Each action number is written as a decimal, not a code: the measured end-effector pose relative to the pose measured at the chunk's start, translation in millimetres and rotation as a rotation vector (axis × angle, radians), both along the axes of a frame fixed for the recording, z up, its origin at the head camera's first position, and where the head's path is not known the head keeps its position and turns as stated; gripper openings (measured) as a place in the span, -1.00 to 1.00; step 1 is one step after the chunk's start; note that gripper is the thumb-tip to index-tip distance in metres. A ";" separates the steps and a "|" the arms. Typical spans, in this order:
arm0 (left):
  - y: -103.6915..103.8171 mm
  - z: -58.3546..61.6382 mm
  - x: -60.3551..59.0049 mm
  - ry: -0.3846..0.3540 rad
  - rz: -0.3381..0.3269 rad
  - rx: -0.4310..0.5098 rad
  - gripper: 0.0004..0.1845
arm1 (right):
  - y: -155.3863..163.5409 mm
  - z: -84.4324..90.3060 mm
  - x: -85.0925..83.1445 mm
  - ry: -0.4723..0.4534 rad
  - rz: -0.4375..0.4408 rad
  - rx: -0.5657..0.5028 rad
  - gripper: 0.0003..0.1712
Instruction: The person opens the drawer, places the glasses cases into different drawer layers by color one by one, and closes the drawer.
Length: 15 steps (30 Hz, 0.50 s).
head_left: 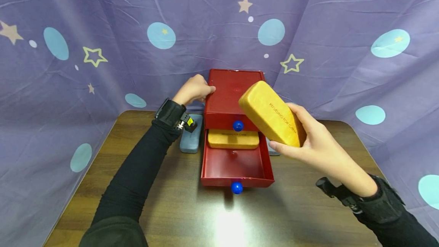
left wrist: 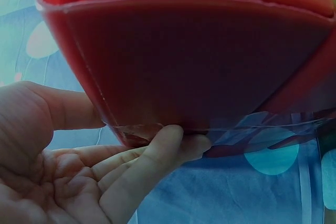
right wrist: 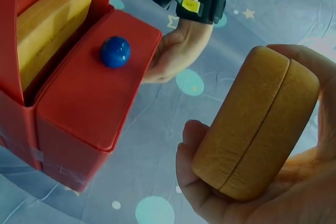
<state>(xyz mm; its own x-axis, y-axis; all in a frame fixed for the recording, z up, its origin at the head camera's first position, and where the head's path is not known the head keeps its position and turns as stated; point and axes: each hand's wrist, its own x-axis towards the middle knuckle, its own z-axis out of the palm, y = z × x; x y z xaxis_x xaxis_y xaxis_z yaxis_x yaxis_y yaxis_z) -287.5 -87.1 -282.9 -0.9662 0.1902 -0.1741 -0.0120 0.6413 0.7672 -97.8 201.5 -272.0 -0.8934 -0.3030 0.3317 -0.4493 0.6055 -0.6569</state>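
Observation:
My right hand [head_left: 315,136] holds a yellow glasses case [head_left: 271,113] with small printed lettering, raised and tilted to the right of the red drawer box [head_left: 233,87]. In the right wrist view the case's seam [right wrist: 257,124] faces the camera, with fingers and thumb on either side. My left hand [head_left: 194,90] grips the box's left side toward the back; in the left wrist view its thumb and fingers meet around an edge. The lower drawer [head_left: 233,163] is pulled out, and a second yellow glasses case [head_left: 233,139] lies across its back. The upper drawer is closed.
A blue-grey case [head_left: 190,136] lies on the wooden table [head_left: 164,209] left of the box. Another grey-blue case [head_left: 273,148] shows partly at its right. Blue knobs [head_left: 237,188] stick out from the drawer fronts. A purple patterned cloth [head_left: 205,18] hangs behind the table.

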 end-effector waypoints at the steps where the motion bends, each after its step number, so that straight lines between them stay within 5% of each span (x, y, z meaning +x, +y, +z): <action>1: -0.1 -0.2 0.1 0.002 -0.001 0.006 -0.54 | -0.8 -0.8 -0.5 0.009 0.009 0.013 -0.10; 8: -0.5 -0.4 -0.1 0.013 -0.014 -0.005 -0.51 | -4.4 -8.0 -2.9 0.072 0.087 0.106 -0.07; 15: -0.9 -1.0 -0.4 0.002 -0.014 0.014 -0.51 | -6.4 -13.1 -7.6 -0.008 0.110 0.215 -0.08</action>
<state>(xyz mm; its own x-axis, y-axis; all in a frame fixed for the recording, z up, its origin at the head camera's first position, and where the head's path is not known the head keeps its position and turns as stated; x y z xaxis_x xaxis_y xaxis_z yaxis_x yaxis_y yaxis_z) -287.9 -88.0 -283.8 -0.9639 0.2057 -0.1691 -0.0017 0.6303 0.7764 -105.5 195.1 -285.1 -0.8537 -0.4611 0.2419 -0.5151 0.6797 -0.5222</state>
